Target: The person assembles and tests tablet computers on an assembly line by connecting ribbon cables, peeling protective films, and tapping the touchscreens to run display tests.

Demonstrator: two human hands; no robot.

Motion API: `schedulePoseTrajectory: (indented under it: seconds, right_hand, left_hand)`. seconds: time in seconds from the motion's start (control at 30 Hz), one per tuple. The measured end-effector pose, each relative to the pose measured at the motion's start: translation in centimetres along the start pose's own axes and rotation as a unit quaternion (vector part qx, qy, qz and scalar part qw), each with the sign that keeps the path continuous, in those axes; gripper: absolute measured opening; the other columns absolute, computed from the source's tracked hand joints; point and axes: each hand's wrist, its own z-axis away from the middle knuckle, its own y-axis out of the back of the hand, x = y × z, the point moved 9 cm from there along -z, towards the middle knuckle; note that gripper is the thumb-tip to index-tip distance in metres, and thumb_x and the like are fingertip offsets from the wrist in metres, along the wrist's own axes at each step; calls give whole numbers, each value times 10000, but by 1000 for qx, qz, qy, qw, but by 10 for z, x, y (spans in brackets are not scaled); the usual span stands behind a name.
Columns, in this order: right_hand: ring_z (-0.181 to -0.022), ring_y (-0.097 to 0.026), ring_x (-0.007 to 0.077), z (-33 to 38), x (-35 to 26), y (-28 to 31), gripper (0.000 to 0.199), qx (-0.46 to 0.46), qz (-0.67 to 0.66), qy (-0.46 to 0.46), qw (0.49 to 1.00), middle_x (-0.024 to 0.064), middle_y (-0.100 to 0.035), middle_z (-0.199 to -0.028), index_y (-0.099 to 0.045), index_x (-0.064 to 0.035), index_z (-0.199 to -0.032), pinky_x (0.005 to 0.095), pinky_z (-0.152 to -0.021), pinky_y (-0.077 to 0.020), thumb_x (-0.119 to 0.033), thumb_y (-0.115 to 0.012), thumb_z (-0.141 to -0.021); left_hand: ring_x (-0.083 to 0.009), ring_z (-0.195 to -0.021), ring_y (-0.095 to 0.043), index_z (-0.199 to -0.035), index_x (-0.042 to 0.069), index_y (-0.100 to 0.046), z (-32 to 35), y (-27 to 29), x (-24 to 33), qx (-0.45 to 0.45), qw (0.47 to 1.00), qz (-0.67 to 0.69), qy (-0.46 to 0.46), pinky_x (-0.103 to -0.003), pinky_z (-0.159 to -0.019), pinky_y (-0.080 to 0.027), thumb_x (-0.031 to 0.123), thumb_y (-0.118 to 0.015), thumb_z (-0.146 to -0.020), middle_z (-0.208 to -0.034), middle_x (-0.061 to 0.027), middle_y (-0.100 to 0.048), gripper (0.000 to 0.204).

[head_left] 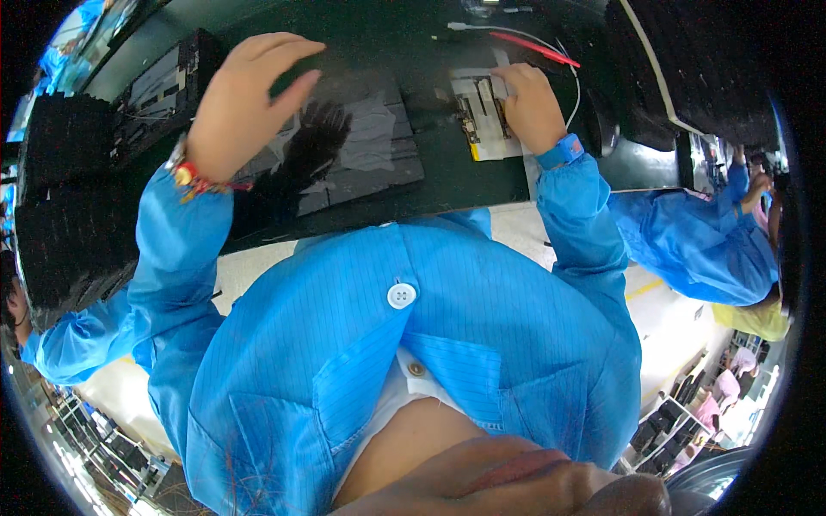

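Note:
My left hand (249, 103) is raised over the left part of the dark table, thumb and fingers apart, holding nothing. Under and beside it lies a dark, glossy flat sheet (379, 150) with greyish film-like patches, which reflects the hand. On the right, a small flat electronic assembly (482, 112) with a pale middle, dark and gold circuit parts and a yellow corner rests on the table. My right hand (535, 107) is at its right edge, fingers bent together and touching it near the top. What its fingertips pinch is hidden. A pale strip (501, 58) shows just beyond them.
Beyond the assembly lie a red pen-like tool (535, 48) and a white cable (495, 28). A black tray with parts (163, 95) and stacked black trays (73, 198) stand left. Black material (697, 77) fills the far right. People in blue sit at both sides.

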Motion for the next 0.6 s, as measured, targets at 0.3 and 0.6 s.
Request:
schedulePoseTrajectory:
  seconds: [0.3,0.6]
  right_hand:
    - [-956,-513,331,1,-4,-1,377,-42,30,24,998,133,-558,-1004,-581,-42,-1042,400,-857,-433,19,-530,-673]
    - [-1075,-482,205,-45,-136,149,623,-83,-300,173,935,149,-421,-1262,-385,-42,-1268,311,-782,-479,-285,-680,-776]
  left_hand:
    - [-239,-985,-595,-1050,87,-641,21,121,9,90,989,-115,25,-314,-864,-446,127,-627,-818,-1051,-88,-630,236]
    - [-207,-1013,-574,-1085,44,-617,95,170,2,159,943,-78,283,-309,-903,-426,197,-557,-888,-1082,-115,-612,257]
